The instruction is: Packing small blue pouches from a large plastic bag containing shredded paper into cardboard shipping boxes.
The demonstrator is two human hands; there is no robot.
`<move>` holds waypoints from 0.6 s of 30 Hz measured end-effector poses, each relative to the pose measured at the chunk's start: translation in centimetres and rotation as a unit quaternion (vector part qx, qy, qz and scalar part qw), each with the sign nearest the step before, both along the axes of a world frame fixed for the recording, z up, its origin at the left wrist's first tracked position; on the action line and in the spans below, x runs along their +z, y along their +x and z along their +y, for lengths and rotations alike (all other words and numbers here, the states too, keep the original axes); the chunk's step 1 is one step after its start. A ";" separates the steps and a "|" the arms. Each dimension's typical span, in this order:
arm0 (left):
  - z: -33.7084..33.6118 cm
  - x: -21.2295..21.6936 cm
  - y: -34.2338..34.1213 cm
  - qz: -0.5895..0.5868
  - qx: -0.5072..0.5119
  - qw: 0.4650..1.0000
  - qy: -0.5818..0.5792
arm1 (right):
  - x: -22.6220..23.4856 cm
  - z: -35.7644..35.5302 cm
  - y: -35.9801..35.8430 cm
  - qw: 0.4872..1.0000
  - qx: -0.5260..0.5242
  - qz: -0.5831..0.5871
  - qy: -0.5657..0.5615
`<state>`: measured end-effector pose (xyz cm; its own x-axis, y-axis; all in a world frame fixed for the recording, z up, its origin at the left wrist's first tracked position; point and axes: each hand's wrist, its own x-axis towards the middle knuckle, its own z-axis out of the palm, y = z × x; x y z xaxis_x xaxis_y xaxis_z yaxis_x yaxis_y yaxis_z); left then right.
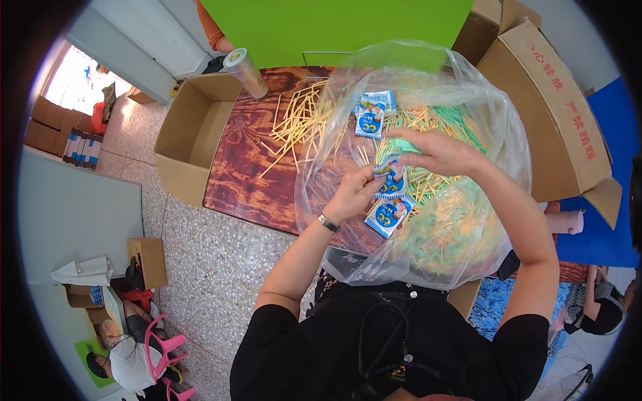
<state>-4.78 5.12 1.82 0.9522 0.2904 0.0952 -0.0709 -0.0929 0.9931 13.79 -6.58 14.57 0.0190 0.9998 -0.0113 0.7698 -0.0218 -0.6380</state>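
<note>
My left hand [352, 192] pinches a small blue-and-white printed packet [394, 182] by its edge. Just above it, my right hand [445, 154] has its thumb and fingers closed around what looks like a small bunch of pale green sticks [400, 145], close to the packet's top; the fingers partly cover it. More such packets lie nearby: one [370, 121] beyond my hands, another [390, 216] on the near side. Beneath and around both hands spreads a large clear plastic bag [334, 230], with many thin green, orange and yellow sticks [461, 127] in it.
Loose pale yellow sticks [297, 127] lie on the reddish wood table [237, 167]. A stack of round containers [246, 73] stands beside an open carton [194, 127] at left. A large carton [548, 113] is at right, a green panel [334, 27] at the back. Other people sit nearby.
</note>
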 end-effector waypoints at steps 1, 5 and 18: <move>-0.3 0.5 0.1 -0.019 0.012 1.000 0.018 | -0.2 -0.3 0.1 1.000 0.009 0.017 -0.013; -1.5 3.0 0.6 0.035 0.010 0.986 -0.164 | 0.3 -1.1 0.2 1.000 -0.017 -0.016 0.001; -1.7 0.6 2.3 -0.013 0.072 0.994 -0.075 | 1.7 -4.0 -0.7 1.000 0.000 0.025 0.007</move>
<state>-2.45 3.47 2.40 0.8972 0.4369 0.0642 -0.0935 0.0457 0.9946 13.12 -10.62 16.31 0.0178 0.9998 0.0023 0.7368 -0.0115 -0.6760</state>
